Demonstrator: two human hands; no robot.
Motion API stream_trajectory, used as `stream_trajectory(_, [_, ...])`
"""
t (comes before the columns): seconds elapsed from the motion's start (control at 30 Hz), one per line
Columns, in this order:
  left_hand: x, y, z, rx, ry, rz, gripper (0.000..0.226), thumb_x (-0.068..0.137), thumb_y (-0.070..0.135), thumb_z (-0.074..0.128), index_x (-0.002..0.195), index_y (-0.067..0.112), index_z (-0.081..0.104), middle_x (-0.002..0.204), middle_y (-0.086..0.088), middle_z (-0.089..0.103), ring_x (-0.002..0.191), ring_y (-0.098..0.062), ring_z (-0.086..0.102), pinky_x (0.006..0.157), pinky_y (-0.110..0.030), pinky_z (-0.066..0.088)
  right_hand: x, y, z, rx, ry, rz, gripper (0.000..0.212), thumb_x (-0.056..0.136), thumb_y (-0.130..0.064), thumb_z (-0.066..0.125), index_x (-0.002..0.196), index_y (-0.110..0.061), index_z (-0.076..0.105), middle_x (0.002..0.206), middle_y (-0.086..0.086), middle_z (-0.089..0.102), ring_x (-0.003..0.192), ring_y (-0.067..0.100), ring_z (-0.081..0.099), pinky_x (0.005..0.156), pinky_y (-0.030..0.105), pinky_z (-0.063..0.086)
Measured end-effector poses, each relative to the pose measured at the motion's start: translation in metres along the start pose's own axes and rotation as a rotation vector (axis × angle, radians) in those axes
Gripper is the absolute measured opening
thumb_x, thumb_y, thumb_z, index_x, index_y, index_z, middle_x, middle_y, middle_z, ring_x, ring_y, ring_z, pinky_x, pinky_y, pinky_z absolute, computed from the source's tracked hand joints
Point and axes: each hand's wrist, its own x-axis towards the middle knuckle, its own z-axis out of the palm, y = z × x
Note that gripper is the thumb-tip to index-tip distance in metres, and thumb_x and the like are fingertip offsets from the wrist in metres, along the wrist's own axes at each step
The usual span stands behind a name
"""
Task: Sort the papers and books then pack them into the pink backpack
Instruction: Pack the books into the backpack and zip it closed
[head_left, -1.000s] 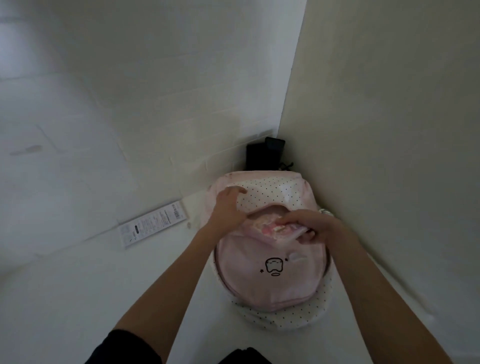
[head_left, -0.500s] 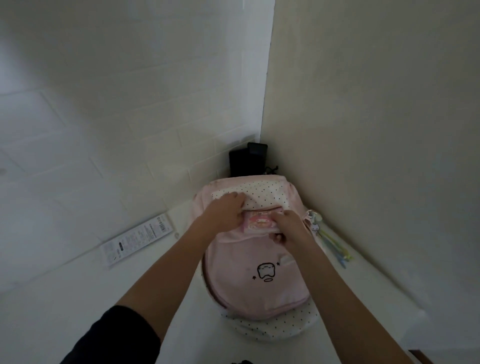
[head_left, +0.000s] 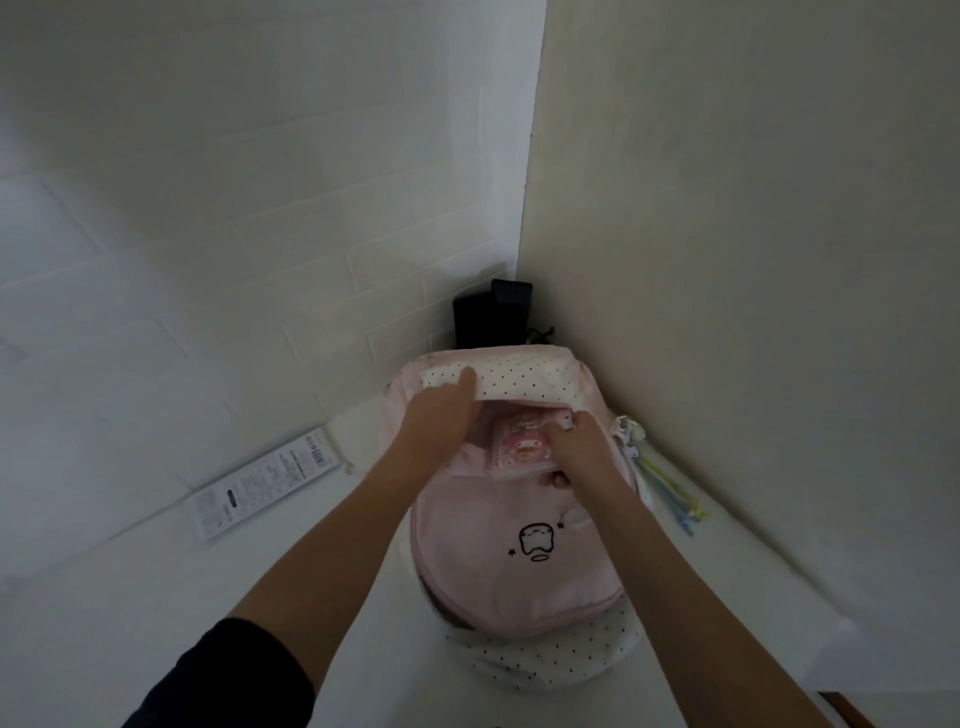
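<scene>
The pink backpack (head_left: 524, 566) lies on a white table in the corner, its top open and its white polka-dot lining (head_left: 519, 382) showing. My left hand (head_left: 441, 421) holds the rim of the opening, index finger on the lining. My right hand (head_left: 582, 449) grips a small pink booklet with a cartoon figure (head_left: 519, 447), which sits partly inside the opening. What else is inside the bag is hidden.
A long white packet with a barcode (head_left: 265, 483) lies left of the bag against the tiled wall. A black box (head_left: 491, 317) stands in the corner behind the bag. Coloured pens (head_left: 670, 493) and keychain charms (head_left: 631, 441) lie by the right wall.
The pink booklet has come further into view at the bag's opening in my right hand. My left hand has shifted up onto the dotted lining. The camera view has tilted slightly.
</scene>
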Motion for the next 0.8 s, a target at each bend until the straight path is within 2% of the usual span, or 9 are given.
stream_trajectory(0.07, [-0.005,0.003,-0.012,-0.035,-0.015,-0.029,0.035,0.098,0.033,0.033,0.118,0.008,0.047,0.098,-0.014,0.066,0.084,-0.030,0.063,0.069,-0.035,0.046,0.001,-0.007,0.013,0.099,0.082,-0.004,0.019,0.094,-0.018,0.041,0.102,-0.006,0.054,0.087,0.014,0.063,0.055,0.021,0.065,0.039,0.024,0.049])
stream_trajectory(0.17, [-0.008,0.008,-0.018,0.151,-0.038,0.041,0.038,0.099,0.026,0.036,0.131,0.006,0.035,0.106,-0.013,0.064,0.089,-0.031,0.063,0.071,-0.038,0.049,-0.003,-0.012,0.040,0.225,0.302,0.001,0.034,0.099,-0.019,0.040,0.129,-0.004,0.042,0.120,0.017,0.057,0.101,0.028,0.062,0.077,0.035,0.055])
stream_trajectory(0.3, [-0.015,0.006,-0.023,0.191,-0.015,0.070,0.031,0.097,0.026,0.037,0.122,0.008,0.041,0.101,-0.011,0.064,0.087,-0.030,0.062,0.063,-0.033,0.038,0.003,-0.027,0.069,0.775,-0.025,0.418,0.038,0.102,-0.030,0.031,0.127,-0.007,0.046,0.122,0.015,0.059,0.110,0.032,0.059,0.095,0.045,0.050])
stream_trajectory(0.37, [-0.016,-0.002,-0.023,0.119,0.000,0.043,0.021,0.096,0.026,0.040,0.106,0.009,0.047,0.092,-0.010,0.064,0.083,-0.029,0.060,0.061,-0.031,0.033,0.007,-0.026,0.070,0.661,-0.133,0.451,0.040,0.103,-0.028,0.031,0.127,-0.002,0.047,0.117,0.018,0.061,0.117,0.035,0.055,0.103,0.047,0.044])
stream_trajectory(0.47, [-0.020,-0.016,-0.017,-0.020,-0.057,0.044,0.029,0.095,0.037,0.045,0.074,0.016,0.044,0.065,0.002,0.053,0.064,-0.020,0.053,0.050,-0.027,0.027,0.008,-0.017,0.056,-0.023,-0.275,0.166,0.033,0.094,-0.010,0.046,0.122,0.004,0.054,0.111,0.017,0.065,0.110,0.033,0.059,0.098,0.039,0.048])
stream_trajectory(0.57, [-0.027,-0.026,-0.010,-0.144,-0.091,-0.058,0.045,0.095,0.047,0.042,0.058,0.020,0.040,0.053,0.008,0.041,0.055,-0.015,0.044,0.049,-0.026,0.026,0.007,-0.014,0.040,-0.494,-0.091,-0.155,0.019,0.086,-0.005,0.046,0.081,-0.003,0.064,0.072,0.006,0.060,0.074,0.025,0.059,0.057,0.024,0.045])
stream_trajectory(0.63, [-0.032,-0.038,-0.010,-0.224,-0.078,-0.139,0.047,0.097,0.046,0.037,0.056,0.022,0.039,0.053,0.006,0.045,0.055,-0.018,0.049,0.054,-0.027,0.035,0.000,-0.018,0.039,-0.565,0.072,-0.315,0.029,0.079,-0.005,0.046,0.052,-0.016,0.048,0.049,-0.002,0.045,0.049,0.017,0.045,0.044,0.020,0.031])
stream_trajectory(0.7, [-0.042,-0.054,-0.014,-0.260,-0.049,-0.216,0.048,0.097,0.047,0.035,0.056,0.022,0.043,0.052,0.007,0.051,0.049,-0.013,0.054,0.057,-0.027,0.044,-0.011,-0.018,0.048,-0.565,0.202,-0.558,0.034,0.076,-0.005,0.045,0.048,-0.021,0.035,0.044,-0.006,0.034,0.042,0.010,0.029,0.043,0.019,0.021])
stream_trajectory(0.8, [-0.059,-0.082,-0.024,-0.254,-0.023,-0.320,0.048,0.097,0.045,0.037,0.055,0.024,0.049,0.049,0.009,0.054,0.045,-0.008,0.056,0.057,-0.026,0.048,-0.026,-0.019,0.069,-0.568,0.258,-1.011,0.018,0.078,-0.011,0.043,0.069,-0.018,0.057,0.063,-0.001,0.057,0.055,0.014,0.048,0.051,0.022,0.036])
